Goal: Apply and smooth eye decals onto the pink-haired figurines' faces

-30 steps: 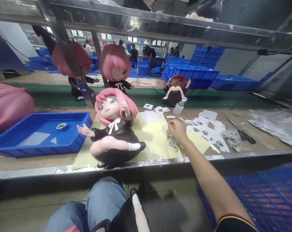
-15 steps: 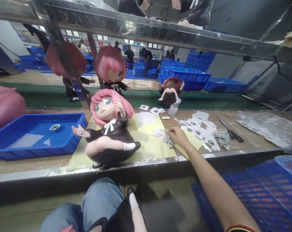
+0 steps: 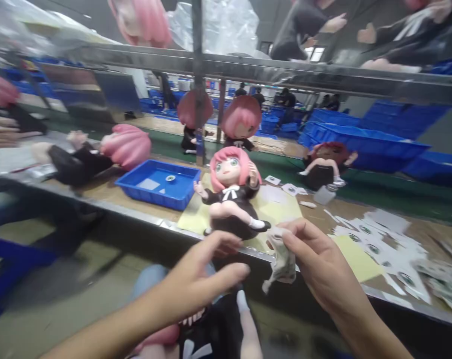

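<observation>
Cloth (image 3: 284, 262), pale and crumpled: where?
— Pinched between thumb and fingers (image 3: 295, 244) of the right hand (image 3: 323, 271), just in front of the tabletop (image 3: 110, 197) edge, dangling loose below the grip.

And the left hand (image 3: 199, 286)?
— Close beside the cloth, not touching; fingers (image 3: 229, 273) stretched out and slightly spread, holding nothing.

Underneath?
— A lap doll (image 3: 211, 331) with pink hair, mostly hidden and blurred.

On the tabletop?
— A seated doll (image 3: 233, 199), upright on a yellow sheet (image 3: 190, 219); blue tray (image 3: 151, 192) just to its left, printed eye cutouts (image 3: 364, 239) scattered to its right.
</observation>
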`<state>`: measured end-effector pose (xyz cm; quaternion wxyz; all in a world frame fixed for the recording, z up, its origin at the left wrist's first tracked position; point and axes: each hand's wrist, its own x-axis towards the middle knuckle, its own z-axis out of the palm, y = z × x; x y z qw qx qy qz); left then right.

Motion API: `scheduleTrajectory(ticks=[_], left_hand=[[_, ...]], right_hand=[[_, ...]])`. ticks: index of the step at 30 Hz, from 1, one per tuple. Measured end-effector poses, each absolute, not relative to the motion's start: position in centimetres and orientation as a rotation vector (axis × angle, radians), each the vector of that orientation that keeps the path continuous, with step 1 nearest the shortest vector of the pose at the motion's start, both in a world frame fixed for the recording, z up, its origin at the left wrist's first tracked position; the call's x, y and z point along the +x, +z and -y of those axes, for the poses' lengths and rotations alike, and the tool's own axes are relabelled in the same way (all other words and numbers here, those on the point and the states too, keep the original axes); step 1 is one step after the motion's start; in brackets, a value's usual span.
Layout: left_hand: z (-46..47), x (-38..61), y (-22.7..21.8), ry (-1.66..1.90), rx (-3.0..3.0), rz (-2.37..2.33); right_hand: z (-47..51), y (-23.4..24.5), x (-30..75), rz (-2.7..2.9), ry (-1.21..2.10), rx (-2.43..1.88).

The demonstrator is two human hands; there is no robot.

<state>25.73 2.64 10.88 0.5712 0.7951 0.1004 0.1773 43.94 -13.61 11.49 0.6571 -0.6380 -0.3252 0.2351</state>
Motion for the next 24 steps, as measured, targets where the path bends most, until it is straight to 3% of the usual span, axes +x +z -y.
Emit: scheduleTrajectory(ticks=[7, 15, 24], left_hand=[[-1.4, 27.4, 9.7, 0.38, 1.388, -0.278], [-2.8, 24.9, 9.8, 0.412, 0.988, -0.411], [-2.7, 23.4, 10.5, 0.574, 1.138, -0.436]], right_hand=[[11.6, 11.2, 40.2, 0.692, 0.765, -1.283], [9.8, 9.9, 38.7, 0.491, 0.807, -1.191], [8.4, 8.3, 36.5, 0.235, 1.168, -1.129]])
